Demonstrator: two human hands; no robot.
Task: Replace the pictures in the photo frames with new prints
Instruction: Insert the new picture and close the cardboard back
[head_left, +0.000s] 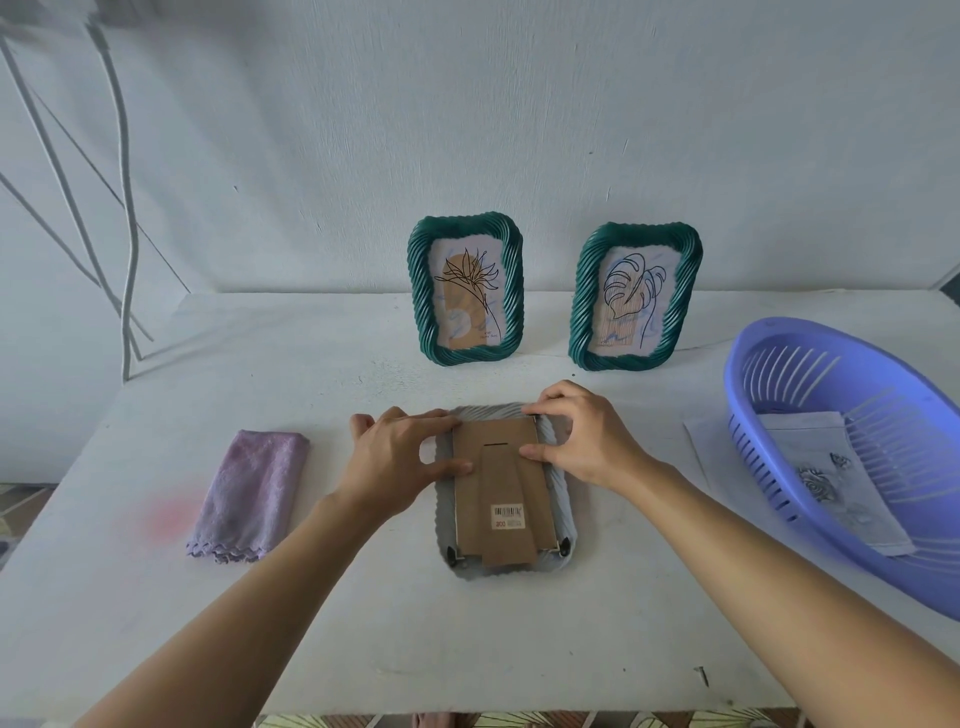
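Count, head view.

Photo frames: 3.
- Two dark green twisted-rim frames stand upright at the back of the worktop, just in front of the wall. The left green frame (418, 291) shows a line-drawn flower and the right green frame (586, 306) a line-drawn leaf. They stand apart.
- One pale grey twisted-rim frame (562, 501) lies face down at the centre. Its brown cardboard backing (498, 488) faces up with the stand folded flat and a barcode sticker (507, 516) on it. Two small black clips show at the near corners.

Cloths: 1. A folded lilac cloth (254, 488) lies left of the face-down frame, apart from it.

Baskets: 1. A slotted lilac plastic basket (883, 561) sits at the right and holds a print with a rose drawing (831, 478). I cannot tell how many prints are in it.

Nails: 1. A small dark nail (702, 675) lies near the front edge.

Left grip (400, 457): closed on the grey frame's left rim, thumb on the backing.
Right grip (587, 441): fingers curled onto the backing's upper right corner, thumb pressing its stand.

Surface: white painted worktop (467, 649), with a faint pink smudge at the left.
Room: plain white wall (519, 130). Patterned floor shows past the worktop edges.
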